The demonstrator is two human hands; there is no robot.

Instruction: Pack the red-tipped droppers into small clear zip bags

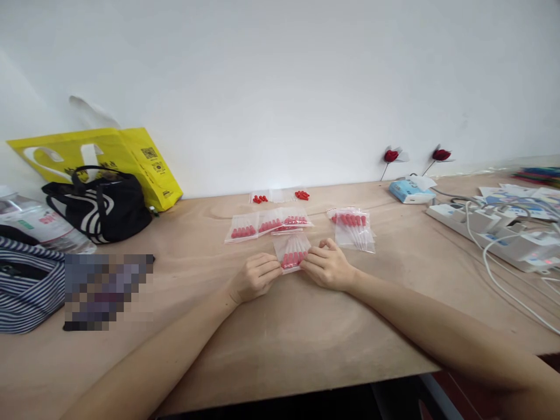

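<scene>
A small clear zip bag of red-bulbed droppers lies on the wooden table between my hands. My left hand pinches its near left edge; my right hand pinches its near right edge. Just beyond it lies a row of similar filled bags. Another filled bag rests to the right, close to my right hand. Farther back, by the wall, are loose red bulbs and a second small heap of red bulbs.
A black bag and a yellow carrier bag stand at the back left; a striped pouch lies nearer. A tissue pack, power strips with white cables and papers fill the right side.
</scene>
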